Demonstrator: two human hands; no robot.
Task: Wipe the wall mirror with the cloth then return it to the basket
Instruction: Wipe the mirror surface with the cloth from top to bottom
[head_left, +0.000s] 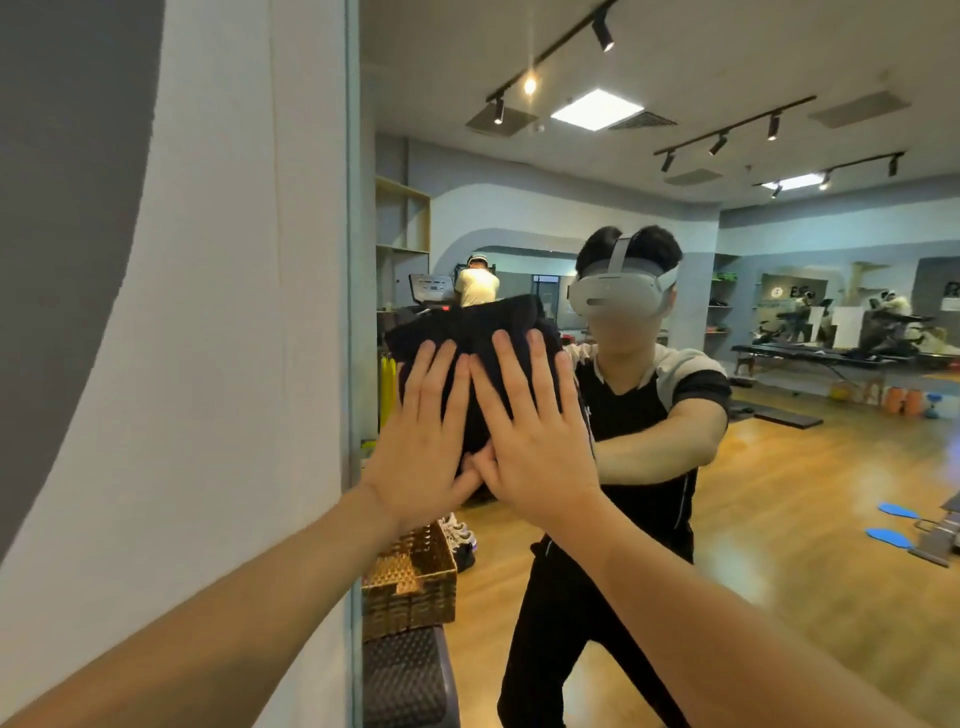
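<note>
Dark cloth (470, 332) flat against mirror (779, 467) under left hand (423, 441) and right hand (535, 431) (fingers straight, thumbs overlapping).

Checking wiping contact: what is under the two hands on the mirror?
Both the left hand and right hand press flat on a dark bunched cloth against the wall mirror. The glass beneath the cloth is covered, so its state is unseen.

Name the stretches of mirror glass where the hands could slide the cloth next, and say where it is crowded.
Free glass lies right of the right hand and above the dark cloth on the mirror. It is crowded at the mirror's left edge: the left hand presses the cloth close beside it, with the woven basket reflected below.
</note>
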